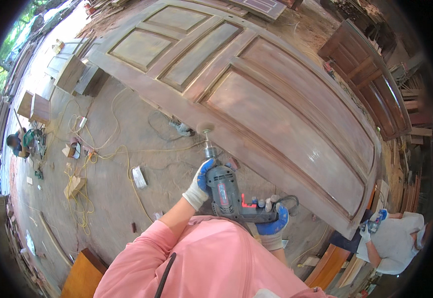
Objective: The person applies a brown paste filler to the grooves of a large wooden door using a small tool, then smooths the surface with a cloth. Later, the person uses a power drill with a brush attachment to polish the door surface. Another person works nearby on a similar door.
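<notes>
A dark grey corded power drill (224,191) with a red trigger is in both my gloved hands. My left hand (200,185), in a white glove with a blue palm, is closed round its front body behind the chuck. My right hand (274,224), gloved alike, wraps the rear handle. From the metal chuck (209,150) a shaft leads to a round spinning-looking head (206,127), blurred, at the near edge of a large brown panelled wooden door (271,124). Whether the head touches the wood, I cannot tell.
A co-worker (397,243) holds a tool at the door's right end. Another person (18,142) is far left. Yellow cords (128,169) trail over the floor near a second power tool (180,127) and a white packet (139,177). Another panelled door (370,82) leans at right.
</notes>
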Demonstrator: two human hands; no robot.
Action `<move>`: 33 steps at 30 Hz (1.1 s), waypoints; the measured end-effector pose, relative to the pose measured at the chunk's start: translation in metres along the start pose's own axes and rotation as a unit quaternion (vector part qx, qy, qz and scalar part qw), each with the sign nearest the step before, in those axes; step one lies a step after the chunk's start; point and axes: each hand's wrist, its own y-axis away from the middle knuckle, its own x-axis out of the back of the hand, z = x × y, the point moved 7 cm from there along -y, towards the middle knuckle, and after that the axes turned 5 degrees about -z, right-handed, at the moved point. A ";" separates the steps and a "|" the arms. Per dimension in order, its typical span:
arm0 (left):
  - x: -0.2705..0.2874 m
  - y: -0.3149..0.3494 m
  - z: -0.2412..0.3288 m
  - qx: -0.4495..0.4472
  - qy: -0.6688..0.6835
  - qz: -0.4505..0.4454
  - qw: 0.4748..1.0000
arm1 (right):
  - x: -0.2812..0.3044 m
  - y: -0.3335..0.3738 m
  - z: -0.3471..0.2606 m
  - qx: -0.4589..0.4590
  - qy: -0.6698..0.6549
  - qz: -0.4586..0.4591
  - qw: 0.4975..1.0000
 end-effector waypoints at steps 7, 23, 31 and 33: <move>0.026 0.018 0.067 -0.065 -0.046 0.110 0.991 | -0.048 -0.064 0.029 -0.062 0.074 -0.013 0.995; 0.017 -0.116 0.240 -0.073 0.082 0.110 0.988 | -0.128 -0.293 0.091 -0.070 0.243 0.037 0.967; -0.001 -0.158 0.231 -0.106 0.116 0.087 0.984 | -0.129 -0.330 0.055 -0.096 0.274 0.019 0.957; -0.003 -0.128 0.225 -0.145 0.127 0.133 0.972 | -0.128 -0.324 0.060 -0.144 0.274 0.003 0.951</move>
